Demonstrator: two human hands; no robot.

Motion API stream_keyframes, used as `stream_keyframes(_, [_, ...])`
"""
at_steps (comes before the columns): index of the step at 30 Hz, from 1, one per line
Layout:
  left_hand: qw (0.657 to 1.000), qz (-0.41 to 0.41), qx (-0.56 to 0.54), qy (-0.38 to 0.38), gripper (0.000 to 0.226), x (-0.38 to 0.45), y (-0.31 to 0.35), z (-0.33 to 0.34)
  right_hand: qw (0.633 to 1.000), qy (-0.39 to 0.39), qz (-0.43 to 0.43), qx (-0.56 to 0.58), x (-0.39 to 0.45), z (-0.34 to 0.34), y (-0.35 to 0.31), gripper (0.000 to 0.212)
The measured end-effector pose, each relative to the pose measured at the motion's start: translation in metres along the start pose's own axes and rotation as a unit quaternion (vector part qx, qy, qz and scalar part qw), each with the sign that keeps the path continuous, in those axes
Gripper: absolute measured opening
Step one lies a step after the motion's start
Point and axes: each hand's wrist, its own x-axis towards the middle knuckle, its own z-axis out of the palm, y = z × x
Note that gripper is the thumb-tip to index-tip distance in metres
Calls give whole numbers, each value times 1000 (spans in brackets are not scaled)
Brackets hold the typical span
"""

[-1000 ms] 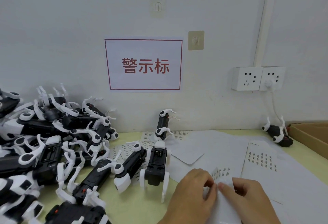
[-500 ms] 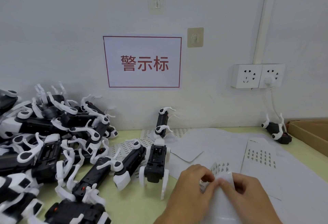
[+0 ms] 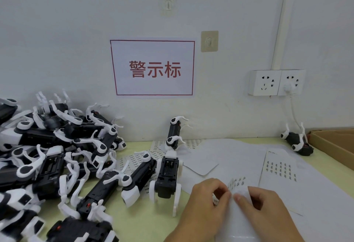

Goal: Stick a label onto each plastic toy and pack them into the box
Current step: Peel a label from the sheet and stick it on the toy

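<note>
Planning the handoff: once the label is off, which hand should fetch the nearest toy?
Left, probably. The left hand sits beside the upturned black-and-white plastic toy dog; the right hand is farther off, pinching the white label sheet.

A heap of toys (image 3: 47,157) is lying on the counter (image 3: 145,220) at the left, against the wall. Right of it, two toys (image 3: 138,179) are lying side by side, a third (image 3: 173,136) standing behind them. Label sheets (image 3: 279,170) are spreading across the right. Both hands are resting on the near sheet (image 3: 237,182), left hand (image 3: 205,203) beside right hand (image 3: 266,209). A box (image 3: 337,145) is sitting far right, one toy (image 3: 297,142) just left of it.
</note>
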Motion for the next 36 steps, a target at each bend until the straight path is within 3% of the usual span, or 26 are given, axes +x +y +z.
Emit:
stream_keyframes(3, [999, -33, -27, 17, 13, 1, -1, -2, 1000, 0, 5, -15, 1, -4, -2, 26])
stream_keyframes(7, [978, -143, -133, 78, 14, 8, -6, -9, 998, -14, 58, -22, 6, -11, 0, 26])
stream_keyframes(13, [974, -143, -160, 73, 10, 6, -8, -8, 993, -1, 88, -76, 6, -14, -2, 9])
stream_keyframes(17, [976, -142, -145, 78, 13, 7, -8, -8, 986, 48, 76, -138, 9, -11, 2, 59])
stream_keyframes(26, [981, -131, -118, 80, 20, 6, -11, -6, 950, 77, 32, -300, 5, -6, 0, 55])
stream_keyframes(31, [984, -118, -115, 68, 19, 6, -7, -6, 979, 77, -63, -180, -1, 0, -2, 32])
stream_keyframes(36, [990, -93, -103, 40, 17, 4, -4, -5, 983, 73, -141, -96, -6, 8, 0, 39])
